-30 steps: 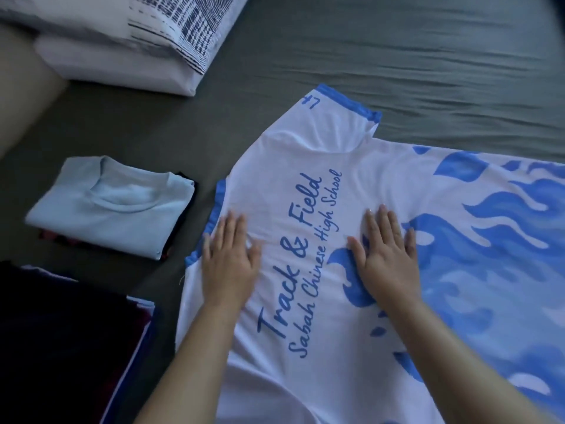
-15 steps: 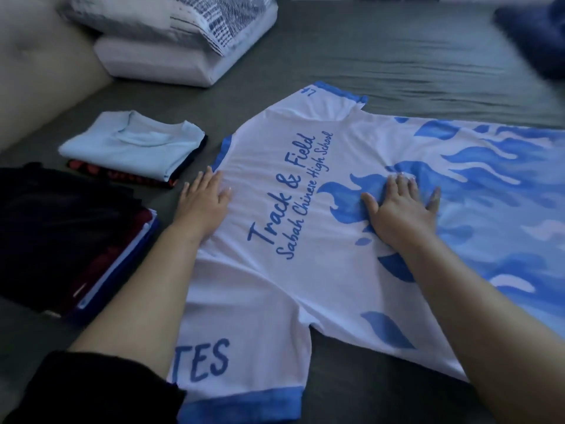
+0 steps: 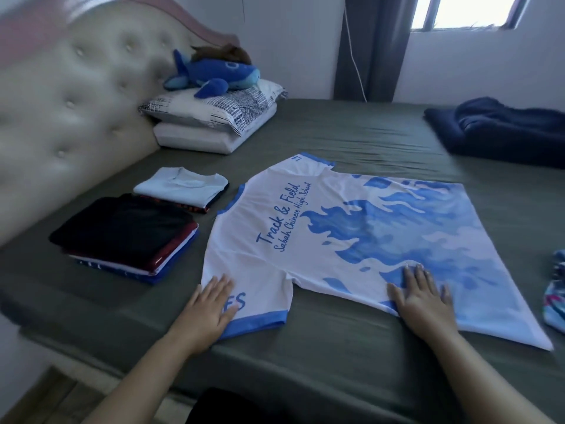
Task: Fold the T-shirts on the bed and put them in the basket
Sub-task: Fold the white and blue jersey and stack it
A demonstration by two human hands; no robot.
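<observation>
The bed (image 3: pixel 351 133) has a gray-green sheet w/ small wrinkles. A puffy, buttoned headboard (image 3: pixel 70 111) stands at 9 to 10 o'clock. At 11 o'clock two pillows (image 3: pixel 211 120) are stacked, w/ a blue toy whale (image 3: pixel 214 75) on top. A dark curtain (image 3: pixel 373 47) hangs at 12 o'clock, and a window (image 3: pixel 467 10) is at 1 o'clock. A dark blue blanket (image 3: pixel 501 130) is bunched at 2 o'clock. A bit of colorful cloth (image 3: pixel 555 289) peeks in at 3 o'clock.

The white and blue T-shirt (image 3: pixel 351 237) lies flat in the middle of the bed, back side up, w/ blue flames and the words "Track & Field". At 9 o'clock of it sit two folded piles: a light blue shirt pile (image 3: pixel 183 188) farther back and a dark shirt pile (image 3: pixel 122 237) nearer. No basket shows.

The left hand (image 3: pixel 211 307) lies flat on the near sleeve, fingers straight, holding nothing. The right hand (image 3: pixel 419 298) lies flat on the shirt's near edge at 5 o'clock, fingers spread, holding nothing.

Vs. half a sec ago: both hands have slid from the shirt's middle down to its near edge. The view is now higher and shows more of the room. The shirt looks smoother.
</observation>
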